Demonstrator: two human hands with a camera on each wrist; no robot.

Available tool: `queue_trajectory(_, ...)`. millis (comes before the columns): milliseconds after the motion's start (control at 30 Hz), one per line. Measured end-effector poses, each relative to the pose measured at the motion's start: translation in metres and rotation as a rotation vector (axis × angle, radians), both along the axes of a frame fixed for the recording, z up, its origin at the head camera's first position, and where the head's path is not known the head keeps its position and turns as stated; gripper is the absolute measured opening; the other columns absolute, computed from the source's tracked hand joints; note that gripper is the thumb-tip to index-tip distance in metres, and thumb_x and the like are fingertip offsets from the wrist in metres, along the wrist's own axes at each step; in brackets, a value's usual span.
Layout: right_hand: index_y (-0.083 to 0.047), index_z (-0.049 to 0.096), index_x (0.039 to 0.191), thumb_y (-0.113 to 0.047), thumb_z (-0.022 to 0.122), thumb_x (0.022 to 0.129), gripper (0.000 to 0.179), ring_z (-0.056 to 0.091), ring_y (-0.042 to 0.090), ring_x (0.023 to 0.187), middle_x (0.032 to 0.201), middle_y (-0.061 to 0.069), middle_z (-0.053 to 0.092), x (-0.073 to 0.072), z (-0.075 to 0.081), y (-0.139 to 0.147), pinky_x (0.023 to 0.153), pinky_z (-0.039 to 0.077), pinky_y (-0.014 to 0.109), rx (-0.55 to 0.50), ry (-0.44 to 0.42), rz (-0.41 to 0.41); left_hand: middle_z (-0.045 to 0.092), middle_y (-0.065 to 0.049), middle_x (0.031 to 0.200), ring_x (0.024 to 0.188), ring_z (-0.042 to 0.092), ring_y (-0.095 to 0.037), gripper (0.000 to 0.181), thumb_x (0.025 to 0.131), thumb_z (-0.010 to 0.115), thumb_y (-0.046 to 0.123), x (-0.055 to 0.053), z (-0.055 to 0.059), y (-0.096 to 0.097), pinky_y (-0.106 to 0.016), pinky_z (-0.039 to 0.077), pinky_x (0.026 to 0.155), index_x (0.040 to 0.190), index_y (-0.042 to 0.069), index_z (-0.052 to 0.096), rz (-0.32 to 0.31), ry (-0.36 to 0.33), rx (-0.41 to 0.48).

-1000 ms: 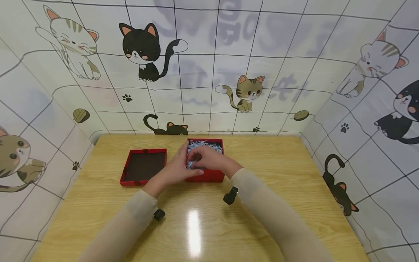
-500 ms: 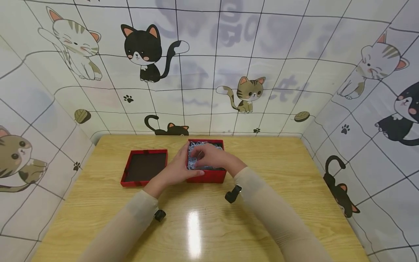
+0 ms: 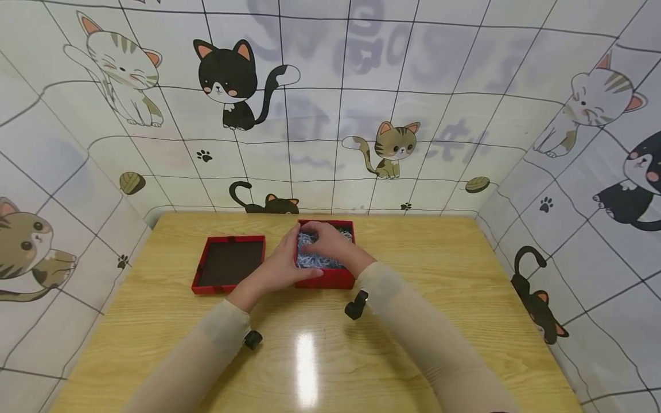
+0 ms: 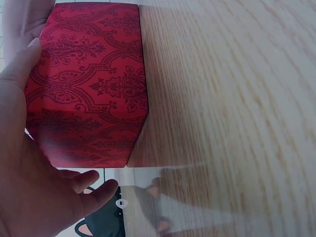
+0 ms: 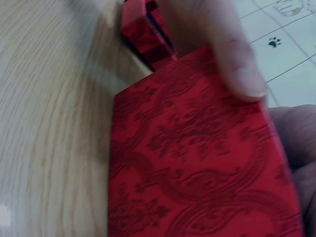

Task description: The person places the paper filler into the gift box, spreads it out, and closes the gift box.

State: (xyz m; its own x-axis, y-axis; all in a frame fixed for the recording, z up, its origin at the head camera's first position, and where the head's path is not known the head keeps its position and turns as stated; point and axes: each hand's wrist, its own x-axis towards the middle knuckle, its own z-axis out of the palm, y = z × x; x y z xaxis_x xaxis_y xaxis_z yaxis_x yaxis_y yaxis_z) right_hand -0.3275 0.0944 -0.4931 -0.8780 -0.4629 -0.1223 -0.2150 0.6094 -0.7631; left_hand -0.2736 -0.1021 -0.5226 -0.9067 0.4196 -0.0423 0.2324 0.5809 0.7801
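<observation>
The head camera looks forward and down over the table (image 3: 413, 298), far enough back to take in the wall (image 3: 320, 192), the lid (image 3: 230, 263) and the whole box (image 3: 330, 280). The left wrist camera sits close and low, facing a front corner of the box past the left hand (image 3: 279, 261); it is turned on its side (the table fills its right half). The right wrist camera is nearer, facing left and forward across the box's front. Its upper edge is blurred, but seems to include the lid. Both wrist views share that front and the left thumb (image 5: 242, 76).
</observation>
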Motion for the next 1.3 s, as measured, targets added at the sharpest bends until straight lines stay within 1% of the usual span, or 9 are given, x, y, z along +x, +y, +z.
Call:
queue_trajectory(100,-0.006,0.062,0.155,-0.014,0.082,0.099,0.06,0.056,0.031,0.146,0.157,0.014,0.062,0.001,-0.004,-0.002,0.125,0.043,0.049,0.093,-0.018,0.019,0.005,-0.009,0.185,0.168,0.019,-0.038,0.139,0.085,0.084,0.075,0.0,-0.001,0.0,-0.064,0.032,0.128,0.179,0.025,-0.005,0.008,-0.002,0.001)
queue_trajectory(233,-0.006,0.062,0.155,-0.016,0.081,0.101,0.058,0.057,0.03,0.144,0.156,0.014,0.062,0.003,-0.003,-0.001,0.124,0.044,0.048,0.149,-0.015,0.043,0.006,-0.009,0.185,0.167,0.02,-0.038,0.139,0.084,0.084,0.077,-0.001,-0.003,0.0,-0.063,0.033,0.128,0.179,0.026,-0.004,0.012,0.003,0.001)
queue_trajectory(367,-0.01,0.066,0.151,-0.019,0.083,0.1,0.054,0.06,0.029,0.14,0.152,0.01,0.066,0.009,0.008,0.005,0.121,0.048,0.047,0.114,0.014,0.035,0.006,-0.009,0.185,0.167,0.022,-0.038,0.14,0.083,0.083,0.079,-0.001,-0.003,0.001,-0.064,0.034,0.127,0.179,0.024,-0.004,0.006,0.007,-0.007)
queue_trajectory(500,-0.009,0.069,0.146,-0.018,0.084,0.101,0.049,0.063,0.029,0.136,0.147,0.01,0.069,0.017,0.027,0.014,0.118,0.051,0.047,0.037,0.05,0.035,0.006,-0.009,0.185,0.167,0.023,-0.038,0.141,0.083,0.084,0.078,0.0,-0.001,0.002,-0.064,0.034,0.127,0.179,0.022,-0.004,0.007,0.019,-0.016)
queue_trajectory(667,-0.005,0.075,0.127,-0.011,0.083,0.102,0.027,0.069,0.027,0.114,0.121,0.008,0.075,0.027,0.044,0.026,0.1,0.059,0.041,-0.034,0.029,0.085,0.007,-0.01,0.185,0.167,0.022,-0.038,0.14,0.085,0.084,0.076,0.002,0.002,0.004,-0.064,0.033,0.128,0.179,0.02,-0.004,0.007,0.025,-0.02)
queue_trajectory(767,-0.006,0.077,0.117,-0.008,0.081,0.102,0.016,0.07,0.022,0.1,0.106,0.003,0.075,0.027,0.041,0.026,0.091,0.061,0.035,-0.025,-0.021,0.172,0.007,-0.01,0.185,0.166,0.025,-0.038,0.14,0.085,0.084,0.075,0.003,0.003,0.004,-0.064,0.036,0.126,0.179,0.021,-0.004,0.022,0.011,-0.018)
queue_trajectory(900,-0.007,0.077,0.117,-0.005,0.078,0.103,0.014,0.07,0.017,0.098,0.106,0.001,0.076,0.021,0.023,0.021,0.093,0.06,0.031,0.033,-0.045,0.269,0.007,-0.012,0.185,0.165,0.026,-0.04,0.139,0.086,0.085,0.072,0.003,0.001,0.003,-0.065,0.036,0.126,0.179,0.02,-0.004,0.034,0.014,-0.016)
queue_trajectory(1067,-0.006,0.077,0.123,-0.002,0.076,0.103,0.02,0.068,0.016,0.1,0.11,0.003,0.076,0.013,0.006,0.016,0.097,0.059,0.032,0.122,-0.036,0.279,0.006,-0.013,0.185,0.167,0.019,-0.038,0.136,0.089,0.087,0.065,0.003,-0.001,0.003,-0.063,0.032,0.128,0.179,0.019,-0.004,0.019,0.022,-0.007)
queue_trajectory(1300,-0.003,0.077,0.129,-0.003,0.077,0.103,0.026,0.068,0.02,0.107,0.119,0.007,0.077,0.012,0.005,0.015,0.103,0.058,0.037,0.138,-0.041,0.278,0.008,-0.013,0.185,0.167,0.02,-0.036,0.138,0.087,0.087,0.069,0.003,-0.001,0.004,-0.061,0.031,0.13,0.179,0.018,-0.002,0.02,0.026,-0.003)
